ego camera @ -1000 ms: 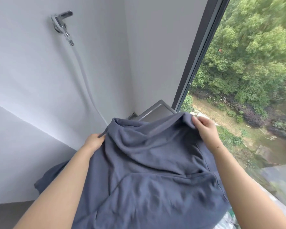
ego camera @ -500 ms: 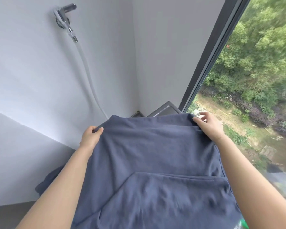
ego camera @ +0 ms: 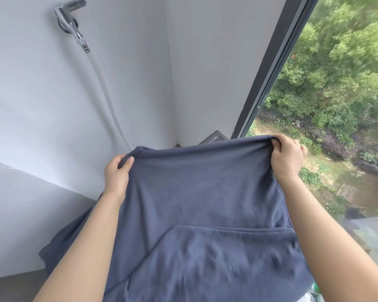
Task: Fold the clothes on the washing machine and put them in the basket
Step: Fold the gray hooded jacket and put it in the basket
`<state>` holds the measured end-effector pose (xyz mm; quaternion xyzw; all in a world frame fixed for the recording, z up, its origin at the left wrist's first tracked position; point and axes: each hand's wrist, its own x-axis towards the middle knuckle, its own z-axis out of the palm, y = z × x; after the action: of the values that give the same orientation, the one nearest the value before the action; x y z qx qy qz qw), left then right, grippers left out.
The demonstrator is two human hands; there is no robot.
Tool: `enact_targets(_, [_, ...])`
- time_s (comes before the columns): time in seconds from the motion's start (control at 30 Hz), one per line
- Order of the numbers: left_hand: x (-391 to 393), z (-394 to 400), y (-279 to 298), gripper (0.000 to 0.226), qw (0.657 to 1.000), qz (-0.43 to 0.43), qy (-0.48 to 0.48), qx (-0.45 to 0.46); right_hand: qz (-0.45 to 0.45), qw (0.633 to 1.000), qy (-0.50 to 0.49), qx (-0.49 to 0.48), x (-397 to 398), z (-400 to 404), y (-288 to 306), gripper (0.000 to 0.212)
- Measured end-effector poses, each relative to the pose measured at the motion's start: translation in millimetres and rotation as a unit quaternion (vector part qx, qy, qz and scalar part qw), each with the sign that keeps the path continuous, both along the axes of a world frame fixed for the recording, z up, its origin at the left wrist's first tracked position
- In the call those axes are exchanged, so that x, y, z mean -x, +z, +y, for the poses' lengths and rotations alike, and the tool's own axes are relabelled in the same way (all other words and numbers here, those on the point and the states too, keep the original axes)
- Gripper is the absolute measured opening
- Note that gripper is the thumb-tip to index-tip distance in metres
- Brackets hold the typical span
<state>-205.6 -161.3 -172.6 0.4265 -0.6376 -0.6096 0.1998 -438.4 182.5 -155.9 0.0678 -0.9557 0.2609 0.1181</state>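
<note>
A plain slate-blue garment (ego camera: 201, 205), showing no print or pattern, is stretching between the left hand (ego camera: 116, 173) and the right hand (ego camera: 287, 156). Above the left hand, a chrome tap (ego camera: 69, 16) is gleaming silver, and a pale white hose (ego camera: 105, 92) is running down from it toward that hand. The walls (ego camera: 42, 94) behind both hands are showing a flat light grey-white. Just above the right hand, a dark charcoal window frame (ego camera: 268, 68) is slanting upward. Beyond the right hand, trees (ego camera: 340, 62) are showing mottled bright and deep greens, with brownish ground (ego camera: 358, 188) below them. A grey machine corner (ego camera: 214, 138) is peeking over the garment's top edge, left of the right hand.
</note>
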Motion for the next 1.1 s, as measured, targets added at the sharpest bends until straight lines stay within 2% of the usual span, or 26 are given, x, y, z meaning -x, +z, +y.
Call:
enact_targets(0.1, [-27, 17, 28, 0.011, 0.998, 0.029, -0.008, 0.050, 0.092, 0.995, 0.018, 0.043, -29, 25, 3, 0.021])
enact_targets(0.23, [-89, 54, 48, 0.022, 0.975, 0.002, -0.058, 0.213, 0.173, 0.982, 0.018, 0.078, -98, 71, -5, 0.018])
enact_targets(0.3, [-119, 69, 38, 0.026, 0.956, -0.045, -0.084, 0.279, 0.161, 0.984, 0.003, 0.080, -132, 84, -20, 0.018])
enact_targets(0.37, [-143, 86, 22, 0.034, 0.926, -0.127, -0.105, 0.341, 0.118, 0.991, -0.013, 0.062, -160, 96, -35, 0.018])
enact_targets(0.47, [-153, 102, 8, 0.044, 0.905, -0.204, -0.130, 0.350, 0.089, 0.995, -0.018, 0.033, -168, 102, -47, 0.019])
enact_targets(0.63, [-155, 110, 18, 0.042, 0.920, -0.173, -0.059, 0.346, 0.114, 0.989, -0.060, 0.068, -165, 111, -25, 0.010])
enact_targets(0.73, [-163, 112, 20, 0.042, 0.911, -0.182, -0.054, 0.367, 0.151, 0.985, -0.061, 0.064, -184, 124, -21, 0.014])
enact_targets(0.8, [-169, 113, 14, 0.042, 0.903, -0.232, -0.080, 0.352, 0.116, 0.992, -0.036, 0.034, -203, 123, -27, 0.016])
enact_targets(0.87, [-173, 115, 8, 0.044, 0.908, -0.278, -0.105, 0.296, 0.041, 0.999, -0.018, -0.022, -209, 113, -30, 0.018])
enact_targets(0.97, [-171, 116, 9, 0.045, 0.920, -0.258, -0.096, 0.278, -0.045, 0.998, -0.030, -0.040, -197, 89, -12, 0.024])
enact_targets(1.03, [-166, 112, 15, 0.041, 0.932, -0.211, -0.069, 0.285, -0.056, 0.998, -0.012, 0.036, -188, 69, 11, 0.026])
enact_targets(1.1, [-160, 98, 23, 0.037, 0.941, -0.186, -0.039, 0.281, -0.152, 0.973, 0.012, 0.174, -182, 42, 32, 0.021])
